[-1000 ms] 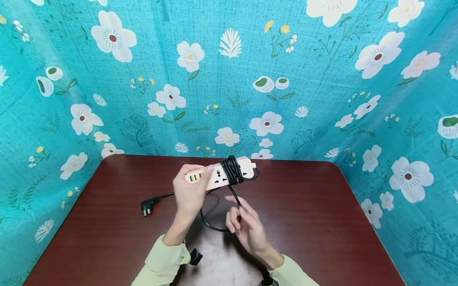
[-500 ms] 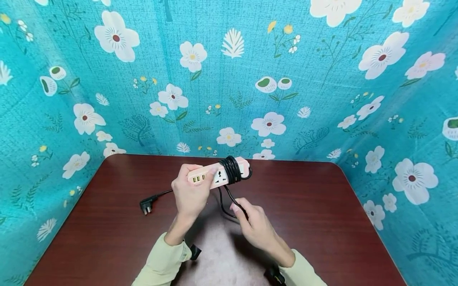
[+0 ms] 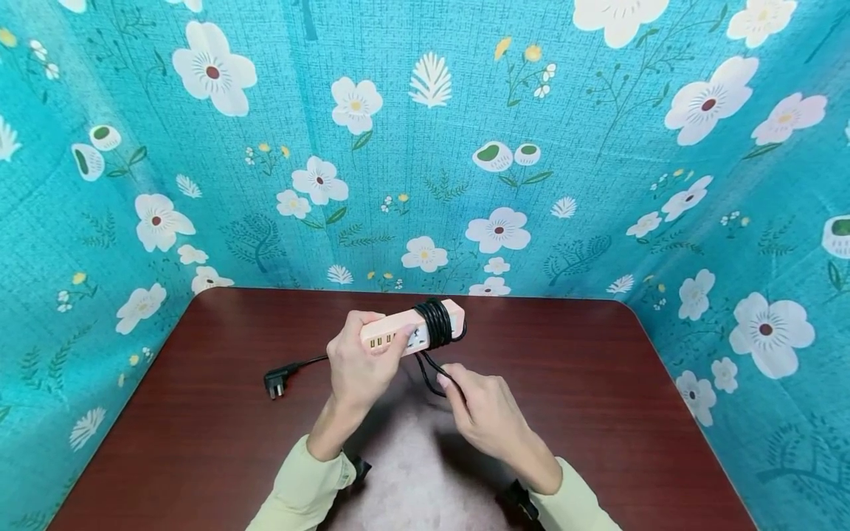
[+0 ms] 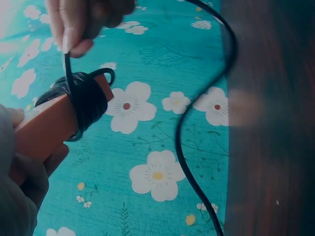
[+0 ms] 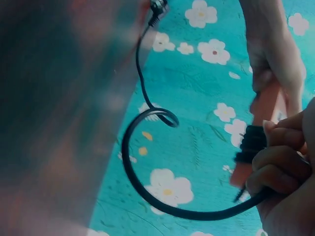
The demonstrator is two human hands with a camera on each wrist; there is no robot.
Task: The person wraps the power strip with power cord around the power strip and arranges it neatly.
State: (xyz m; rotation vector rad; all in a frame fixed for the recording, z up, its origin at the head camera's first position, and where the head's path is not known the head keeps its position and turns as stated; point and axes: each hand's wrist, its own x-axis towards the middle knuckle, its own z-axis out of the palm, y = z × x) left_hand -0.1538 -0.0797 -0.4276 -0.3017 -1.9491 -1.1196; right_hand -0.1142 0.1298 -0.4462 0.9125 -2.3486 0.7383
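Observation:
My left hand point(image 3: 358, 372) grips one end of a pale pink power strip point(image 3: 392, 324), thumb across its socket face, holding it above the table. Several turns of black cord point(image 3: 434, 324) are wound tightly round the strip's far end. Just below and right of it, my right hand point(image 3: 491, 413) pinches the cord between thumb and curled fingers. In the left wrist view, a taut length of cord point(image 4: 68, 64) runs from those fingertips to the coil. The right wrist view shows the slack cord point(image 5: 147, 191) hanging in a wide loop from my right hand.
The cord's black plug point(image 3: 275, 382) lies toward the left over the dark red-brown wooden table point(image 3: 199, 450). A turquoise flowered cloth point(image 3: 425, 147) stands behind the table and along both sides. Dark wrist devices sit at the cuffs of both sleeves point(image 3: 302, 483).
My right hand has turned over and moved slightly right, taking a closer grip on the cord, and the loop below the strip has shrunk. The strip has tilted and lowered a little.

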